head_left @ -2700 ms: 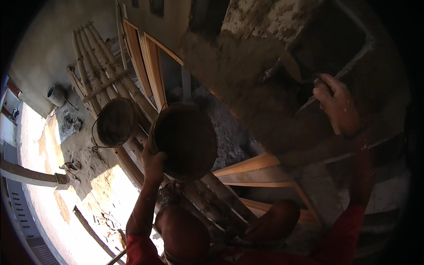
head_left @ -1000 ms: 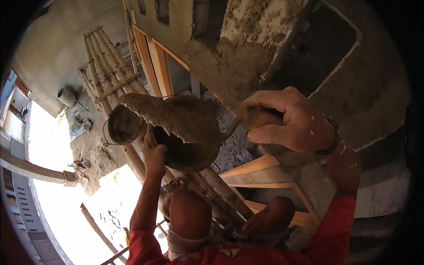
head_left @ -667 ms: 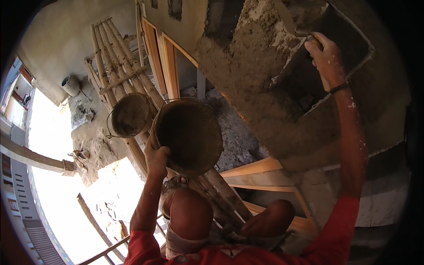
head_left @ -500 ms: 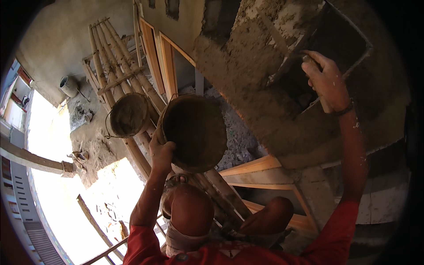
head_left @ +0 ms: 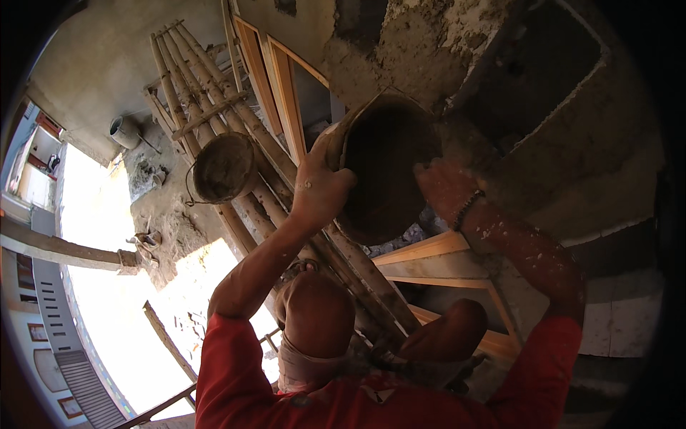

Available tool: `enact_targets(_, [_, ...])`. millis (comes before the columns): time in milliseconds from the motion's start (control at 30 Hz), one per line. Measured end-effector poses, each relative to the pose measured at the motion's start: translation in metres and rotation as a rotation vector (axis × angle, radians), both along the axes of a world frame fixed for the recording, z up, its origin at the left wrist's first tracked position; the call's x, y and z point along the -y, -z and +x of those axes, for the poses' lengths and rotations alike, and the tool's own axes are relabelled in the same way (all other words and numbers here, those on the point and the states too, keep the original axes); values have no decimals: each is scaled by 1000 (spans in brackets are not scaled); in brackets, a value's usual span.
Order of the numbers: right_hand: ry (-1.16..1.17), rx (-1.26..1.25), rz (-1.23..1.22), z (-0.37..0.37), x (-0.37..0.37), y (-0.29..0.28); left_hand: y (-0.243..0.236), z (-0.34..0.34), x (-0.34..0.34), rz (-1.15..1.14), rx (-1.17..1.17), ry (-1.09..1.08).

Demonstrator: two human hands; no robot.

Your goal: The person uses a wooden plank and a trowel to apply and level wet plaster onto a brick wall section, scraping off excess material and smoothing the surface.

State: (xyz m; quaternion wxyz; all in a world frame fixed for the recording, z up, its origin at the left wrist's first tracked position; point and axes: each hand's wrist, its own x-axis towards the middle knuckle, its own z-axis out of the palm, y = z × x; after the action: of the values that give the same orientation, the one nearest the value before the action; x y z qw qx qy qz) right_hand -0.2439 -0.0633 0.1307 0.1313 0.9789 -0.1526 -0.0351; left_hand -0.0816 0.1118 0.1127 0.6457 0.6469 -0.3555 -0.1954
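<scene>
Head view: left hand (head_left: 318, 187) grips mortar pan's (head_left: 386, 168) rim; right hand (head_left: 446, 187) beside.

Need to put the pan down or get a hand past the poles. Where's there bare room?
Left hand holds the mortar pan; right hand is at its right edge. Bare-looking patches: the wooden boards just below the pan, and the sunlit floor far below. Crowded: the bamboo poles around the hanging bucket, and the knees.

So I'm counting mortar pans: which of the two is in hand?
The dark pan tilted against the wall, gripped by the left hand; the other pan rests on the poles.
</scene>
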Motion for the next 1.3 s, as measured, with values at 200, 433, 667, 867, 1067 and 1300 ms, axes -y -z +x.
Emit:
enact_targets(200, [-93,108,526,-30,10,46,-3,-19,9,196,237,-6])
enact_targets(433, [-78,513,851,-40,5,78,-11,-16,-5,112,36,22])
enact_targets(667, [49,393,718,-40,15,5,-8,-6,-18,16,-156,-8])
enact_targets(867, [-143,462,556,-41,-5,-90,8,5,-40,-66,-336,-69])
enact_targets(1067, [-154,223,873,-57,-11,-184,28,17,-58,-35,-390,-190])
enact_targets(1300, [188,842,400,-33,49,-210,40,19,-65,-62,-371,-191])
